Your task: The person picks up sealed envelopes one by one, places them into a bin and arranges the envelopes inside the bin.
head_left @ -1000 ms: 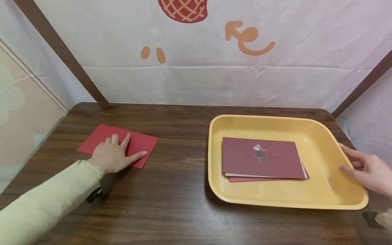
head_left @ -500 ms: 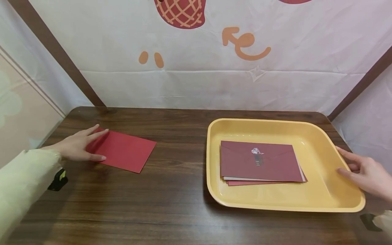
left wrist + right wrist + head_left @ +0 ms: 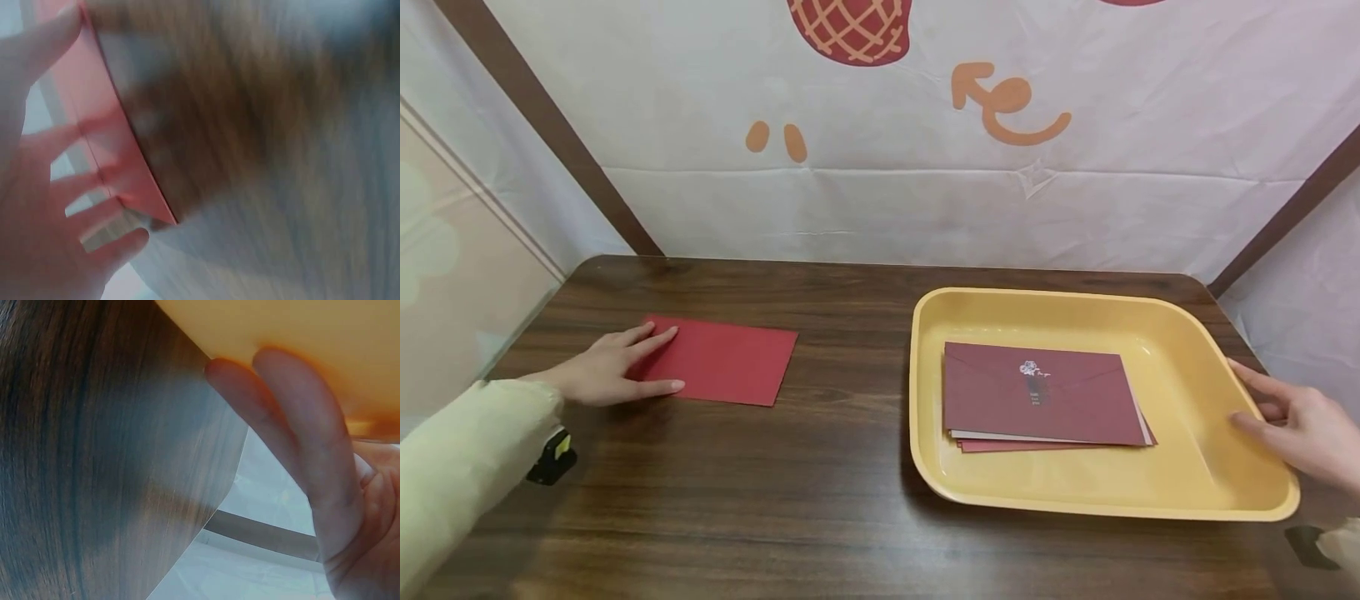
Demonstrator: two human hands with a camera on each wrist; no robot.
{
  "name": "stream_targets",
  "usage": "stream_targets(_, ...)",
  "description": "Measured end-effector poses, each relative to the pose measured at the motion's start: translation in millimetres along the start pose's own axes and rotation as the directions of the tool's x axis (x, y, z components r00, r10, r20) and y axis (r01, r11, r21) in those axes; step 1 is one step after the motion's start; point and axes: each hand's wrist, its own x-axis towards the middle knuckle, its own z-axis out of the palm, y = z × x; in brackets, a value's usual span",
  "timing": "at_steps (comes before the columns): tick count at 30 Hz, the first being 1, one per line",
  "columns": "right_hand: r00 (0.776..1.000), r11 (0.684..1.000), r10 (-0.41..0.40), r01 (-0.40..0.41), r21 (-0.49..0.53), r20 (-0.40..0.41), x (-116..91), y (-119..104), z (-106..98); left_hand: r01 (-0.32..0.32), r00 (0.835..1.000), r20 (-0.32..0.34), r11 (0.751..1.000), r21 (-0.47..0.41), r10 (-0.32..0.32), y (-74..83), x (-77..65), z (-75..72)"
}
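Observation:
On the left part of the table, a red envelope (image 3: pixel 726 362) lies flat. My left hand (image 3: pixel 602 367) rests on its left end with the fingers spread and fairly straight. The left wrist view shows the thumb and fingertips along the red paper (image 3: pixel 109 125), blurred. At the right, my right hand (image 3: pixel 1303 425) grips the right rim of a yellow tray (image 3: pixel 1195 450), thumb inside and fingers outside. Inside the tray is a stack of envelopes, a dark red envelope (image 3: pixel 1037 417) with a small flower print on top. In the right wrist view, fingers (image 3: pixel 306 419) press the tray's wall.
The brown wooden table (image 3: pixel 820 500) has rounded far corners. Behind it hangs a pale cloth (image 3: pixel 887 212) with orange and red prints. Dark wood shows between the red envelope and the tray.
My left hand has slid from the red envelope's middle to its left end. The envelope has turned slightly counterclockwise and shifted right. My right hand and the tray have stayed put.

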Motion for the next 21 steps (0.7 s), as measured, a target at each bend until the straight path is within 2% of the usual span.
stream_targets(4,1.000,1.000,-0.002,0.002,0.003,-0.004,-0.1,0.4,-0.5,0.038,0.999,0.001,0.998,0.049,-0.038,14.2,-0.8,3.7)
stream_targets(8,1.000,1.000,0.001,-0.001,-0.001,-0.005,-0.2,0.2,-1.1,0.044,0.999,-0.008,0.996,0.077,-0.044,24.5,-1.8,3.8)
stream_targets(17,1.000,1.000,0.003,-0.003,-0.025,0.013,0.2,0.0,-3.2,0.056,0.997,-0.054,0.997,0.057,-0.053,25.3,2.5,0.1)
stream_targets(19,1.000,0.999,-0.002,0.003,-0.032,0.022,0.1,-0.3,-3.5,0.089,0.993,-0.079,0.996,0.029,-0.086,25.4,3.5,-4.8)
stream_targets(21,1.000,0.999,-0.004,0.005,-0.038,0.030,-0.5,-0.8,-3.7,0.153,0.983,-0.097,0.988,-0.024,-0.154,26.1,3.8,-10.9)
